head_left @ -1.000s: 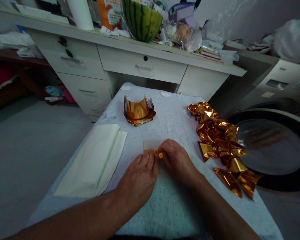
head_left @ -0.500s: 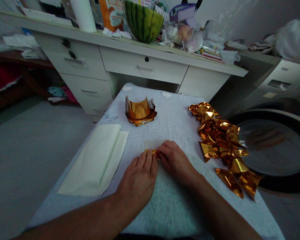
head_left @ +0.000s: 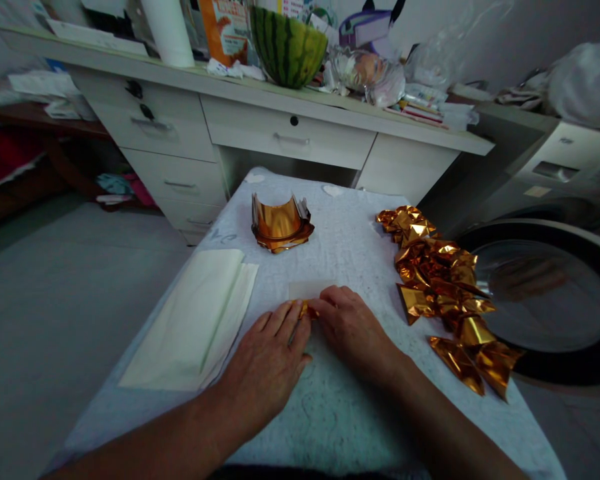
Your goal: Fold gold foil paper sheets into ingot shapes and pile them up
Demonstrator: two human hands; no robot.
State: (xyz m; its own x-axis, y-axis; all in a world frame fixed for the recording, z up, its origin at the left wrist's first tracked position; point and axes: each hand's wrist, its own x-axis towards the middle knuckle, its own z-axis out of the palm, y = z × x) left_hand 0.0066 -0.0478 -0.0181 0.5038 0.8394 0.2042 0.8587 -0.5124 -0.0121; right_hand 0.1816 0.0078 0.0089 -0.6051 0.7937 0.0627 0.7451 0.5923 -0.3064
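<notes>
The small gold foil piece (head_left: 306,309) lies on the cloth-covered table (head_left: 347,233), mostly hidden beneath the fingertips of both hands; its outline and folds cannot be made out. The left hand (head_left: 275,343) lies palm down over its left part, the four fingers extended close together and the thumb set apart below them. The right hand (head_left: 347,320) touches its right end with bent fingers; whether thumb and index finger pinch it cannot be told, the thumb being concealed. Both forearms are cut off by the lower edge of the view.

Relative to the foil piece, a thin, translucent flat sheet (head_left: 307,289) lies just beyond, partly covered by the hands. Farther beyond and slightly left stands a curved stack of glossy gold foil sheets (head_left: 280,223), trough-shaped, with ragged lower edges. To the left, matte, pale cream paper (head_left: 195,320) lies in overlapping layers, smooth and faintly creased. To the right, crumpled and angular gold foil shapes (head_left: 440,287), mirror-bright, form an overlapping row whose individual boundaries are hard to separate. The table covering is pale blue-grey, finely mottled and softly wrinkled.
</notes>
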